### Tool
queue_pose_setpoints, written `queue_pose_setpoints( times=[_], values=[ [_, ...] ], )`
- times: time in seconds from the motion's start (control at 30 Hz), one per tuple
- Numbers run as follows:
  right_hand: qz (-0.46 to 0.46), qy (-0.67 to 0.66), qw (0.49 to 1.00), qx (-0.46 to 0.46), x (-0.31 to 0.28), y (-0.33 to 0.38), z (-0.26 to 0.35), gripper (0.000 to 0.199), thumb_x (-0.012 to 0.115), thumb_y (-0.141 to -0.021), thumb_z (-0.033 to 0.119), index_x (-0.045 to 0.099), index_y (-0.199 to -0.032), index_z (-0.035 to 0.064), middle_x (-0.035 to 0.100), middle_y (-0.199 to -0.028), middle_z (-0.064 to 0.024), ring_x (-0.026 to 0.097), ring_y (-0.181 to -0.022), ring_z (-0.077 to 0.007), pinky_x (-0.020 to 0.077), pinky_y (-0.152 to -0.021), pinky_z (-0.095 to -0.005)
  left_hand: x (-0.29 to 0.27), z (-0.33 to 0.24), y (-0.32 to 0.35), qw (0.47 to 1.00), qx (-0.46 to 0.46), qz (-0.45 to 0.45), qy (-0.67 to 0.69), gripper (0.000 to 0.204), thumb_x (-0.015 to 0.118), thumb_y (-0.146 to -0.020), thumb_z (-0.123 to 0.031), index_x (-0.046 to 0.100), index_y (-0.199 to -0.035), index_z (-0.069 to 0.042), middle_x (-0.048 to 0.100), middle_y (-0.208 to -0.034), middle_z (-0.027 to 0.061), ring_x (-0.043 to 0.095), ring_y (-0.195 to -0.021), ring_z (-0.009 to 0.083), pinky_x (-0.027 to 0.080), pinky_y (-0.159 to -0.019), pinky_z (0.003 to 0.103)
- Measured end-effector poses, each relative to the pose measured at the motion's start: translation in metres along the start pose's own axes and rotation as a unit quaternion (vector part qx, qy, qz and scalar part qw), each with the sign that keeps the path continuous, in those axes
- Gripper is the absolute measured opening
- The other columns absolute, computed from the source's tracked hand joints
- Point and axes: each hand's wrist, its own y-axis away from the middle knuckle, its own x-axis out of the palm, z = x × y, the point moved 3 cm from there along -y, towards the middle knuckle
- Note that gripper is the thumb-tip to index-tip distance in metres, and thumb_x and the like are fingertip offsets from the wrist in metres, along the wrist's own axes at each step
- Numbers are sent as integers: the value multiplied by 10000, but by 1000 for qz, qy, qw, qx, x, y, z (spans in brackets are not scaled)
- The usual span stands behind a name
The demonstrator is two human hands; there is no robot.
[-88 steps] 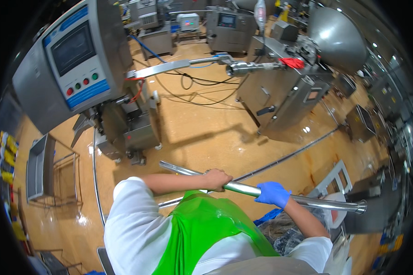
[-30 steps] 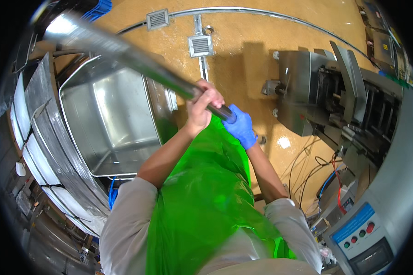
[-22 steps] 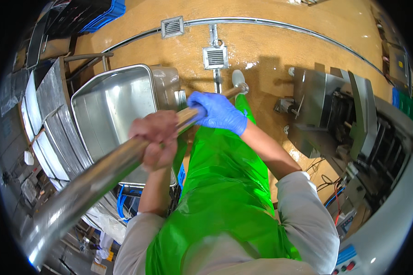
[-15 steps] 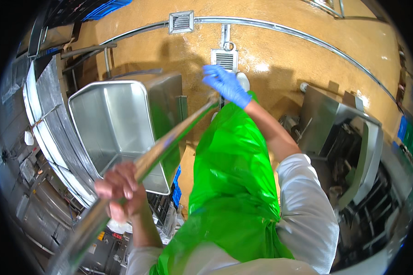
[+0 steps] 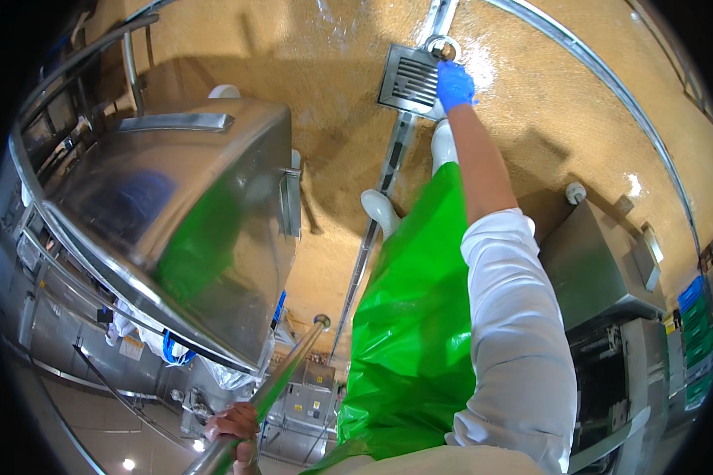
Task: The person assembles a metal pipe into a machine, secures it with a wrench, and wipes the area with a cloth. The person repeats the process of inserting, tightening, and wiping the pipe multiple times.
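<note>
My bare left hand (image 5: 234, 427) is wrapped round a long metal pole (image 5: 293, 356), which slants up from the lower edge; its rounded end is beside my green apron (image 5: 412, 317). My right hand, in a blue glove (image 5: 455, 85), reaches down to the floor at the right edge of a slotted metal drain grate (image 5: 410, 77). Its fingers look curled in, and what they may hold is hidden. Just beyond the fingertips, a pale ring (image 5: 444, 46) lies at the grate's upper corner. White boots (image 5: 445, 146) stand just below the grate.
A large stainless steel tub (image 5: 214, 198) stands tilted at left, with metal rails (image 5: 131, 59) behind it. A steel cabinet (image 5: 598, 261) is at right, near green and blue crates (image 5: 697, 332). A drain channel (image 5: 392, 158) crosses the wet tan floor.
My right hand has gone from above the pole's far end down to the grate. My left hand has moved lower with the pole. The view has shifted, showing the tub's outer side.
</note>
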Motion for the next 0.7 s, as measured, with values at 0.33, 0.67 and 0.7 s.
queue_pose_setpoints(
  times=[0.33, 0.67, 0.7],
  values=[
    [17, 10, 999, -44, 34, -46, -20, 260, 505, -963, 236, 640, -1161, 135, 672, -1131, -138, 680, -1017, -300, 568, -799, -466, -3, 111, 39, 991, -107, -70, 26, 224, 723, -863, -172, 543, -797, -57, 575, -621, 47, 571, -538, 183, 489, -584, 360],
    [25, -847, 530, 43, -241, 172, 62, 292, 471, -1052, 355, 528, -1191, 105, 614, -1016, -59, 603, -815, -126, 523, -595, -247, -51, 111, 149, 981, -130, -135, 43, 183, 681, -839, -145, 579, -804, 3, 628, -718, 93, 560, -603, 170, 476, -593, 321],
    [18, -853, 521, -5, -293, 206, 89, 333, 443, -1059, 364, 495, -1238, 88, 598, -1084, -83, 618, -863, -154, 555, -609, -277, -58, 118, 162, 981, -101, -128, 104, 178, 679, -839, -134, 569, -788, -3, 609, -706, 89, 566, -616, 177, 476, -589, 319]
  ],
)
